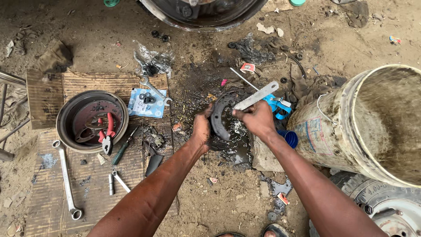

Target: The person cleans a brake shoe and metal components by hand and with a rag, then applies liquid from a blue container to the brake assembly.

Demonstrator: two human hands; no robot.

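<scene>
Head view, looking straight down at dirt ground. My left hand (201, 127) is closed around the lower end of a curved dark brake shoe (218, 119), which sits over an oily wet patch (234, 147) at frame centre. My right hand (258, 118) is clamped on a flat grey metal file (256, 95), its blade angled up and to the right, its near end touching the shoe's upper edge.

Room to move: tight on the right, where a big dirty white bucket (351, 127) lies tipped with its mouth facing right; I can't tell what's inside. A tyre (377, 202) sits just below it. A blue plastic piece (276, 105) sits between file and bucket. Open dirt lies near my forearms at the bottom edge. A wheel rim (206, 13) crowds the top edge.

Left side: cardboard sheet (87, 175) with a long ring spanner (66, 175) near its left border, two small sockets or bits (116, 181), and a screwdriver (125, 145). A round brake drum (92, 119) on it holds red-handled pliers (106, 131) and a flat metal part. A blue packet (147, 103) carries small dark rings, with a wrench (154, 90) across its top. A torn clear bag (151, 61) lies above that.
</scene>
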